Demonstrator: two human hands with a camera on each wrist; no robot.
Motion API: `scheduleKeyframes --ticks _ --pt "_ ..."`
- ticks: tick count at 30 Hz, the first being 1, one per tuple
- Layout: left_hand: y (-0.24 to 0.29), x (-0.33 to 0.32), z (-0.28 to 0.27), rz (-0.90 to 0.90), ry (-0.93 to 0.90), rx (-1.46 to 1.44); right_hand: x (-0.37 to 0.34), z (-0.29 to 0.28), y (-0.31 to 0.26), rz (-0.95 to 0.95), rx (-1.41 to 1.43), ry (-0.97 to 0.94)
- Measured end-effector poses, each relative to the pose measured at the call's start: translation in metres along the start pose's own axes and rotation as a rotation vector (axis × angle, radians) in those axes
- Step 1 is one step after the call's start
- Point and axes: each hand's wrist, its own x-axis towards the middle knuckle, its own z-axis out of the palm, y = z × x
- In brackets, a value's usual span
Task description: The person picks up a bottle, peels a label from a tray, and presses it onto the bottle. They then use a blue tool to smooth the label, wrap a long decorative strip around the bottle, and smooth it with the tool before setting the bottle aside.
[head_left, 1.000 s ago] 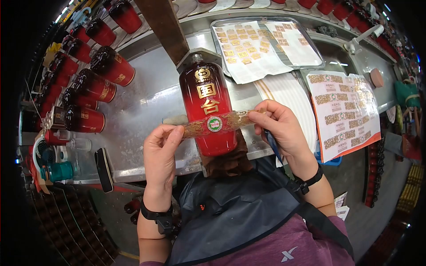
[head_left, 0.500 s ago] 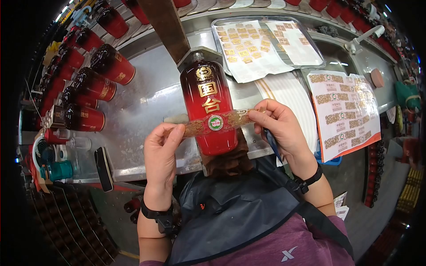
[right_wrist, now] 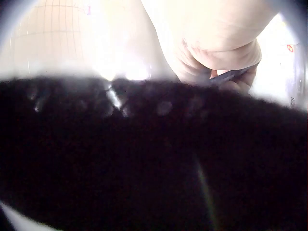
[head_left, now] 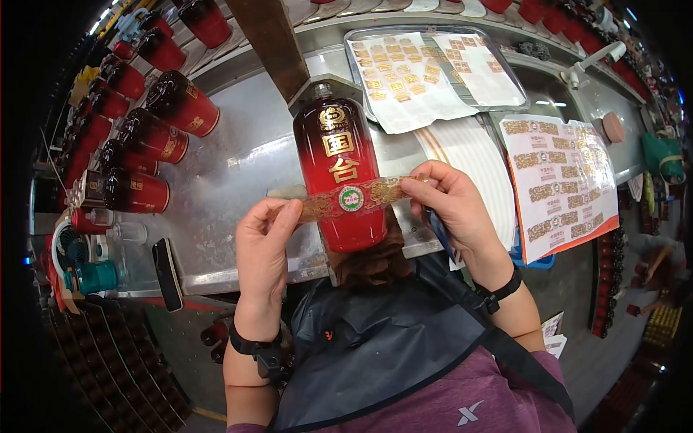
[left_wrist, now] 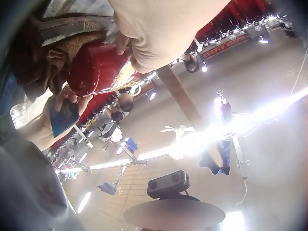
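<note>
A big bottle [head_left: 359, 164], dark at the neck and red below, lies on its back with gold characters facing up. Across its lower part runs a gold-patterned label strip [head_left: 322, 208] with a round green and white emblem. My left hand [head_left: 262, 242] pinches the strip's left end between thumb and index finger. The other end is pinched the same way by my right hand [head_left: 465, 213]. A flat dark blue piece [head_left: 439, 232] is tucked under the right hand's other fingers; the left wrist view shows it as a thin blue blade [left_wrist: 63, 118].
Brown cloth [head_left: 372, 268] lies under the bottle's base. Several red bottles [head_left: 184, 105] stand at the left, near a phone [head_left: 167, 274]. A tray [head_left: 516, 94] of gold label pieces is behind, a label sheet [head_left: 559, 191] at the right. A brown post [head_left: 271, 47] rises behind the bottle.
Both hands keep their pinch on the label strip, which has shifted only slightly over the bottle. Red bottles along the back have moved. A person now appears at the far right.
</note>
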Motion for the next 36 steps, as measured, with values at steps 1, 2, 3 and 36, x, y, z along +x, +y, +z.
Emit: scheduleKeyframes --ticks 1,2,3,36 --pt "0.0 0.0 0.0 0.003 0.002 0.0 0.001 0.0 0.001 -0.007 -0.004 0.005" --pt "-0.001 0.0 0.0 0.007 0.005 -0.001 0.001 0.0 0.002 -0.007 -0.004 0.005" --pt "-0.001 0.0 0.001 0.006 0.005 -0.001 0.001 0.0 0.002 -0.007 -0.007 0.006" --pt "-0.003 0.003 0.0 0.033 -0.012 -0.004 0.015 -0.005 -0.002 0.1 -0.209 -0.142"
